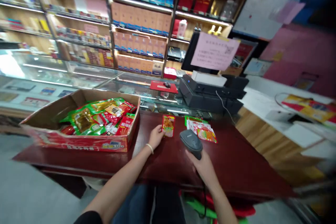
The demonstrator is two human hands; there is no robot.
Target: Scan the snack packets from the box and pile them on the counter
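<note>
My left hand (156, 135) is closed on the left edge of a small red snack packet (168, 126), which lies or stands just over the dark red table. In my right hand (203, 168) is a grey handheld barcode scanner (191, 141), its head toward the packet and its cord hanging below the wrist. Several snack packets (203, 131), red, white and green, lie in a small pile beyond the scanner. To the left, an open cardboard box (86, 144) holds many green and red snack packets (105, 115).
Behind the table (160, 161) runs a glass display counter (105, 80). A monitor (190, 50) with a pink paper sheet (214, 51) stands above a black cash drawer (207, 94). A mouse (167, 84) sits on a red mat (157, 86). Lit shelves with boxed goods line the wall.
</note>
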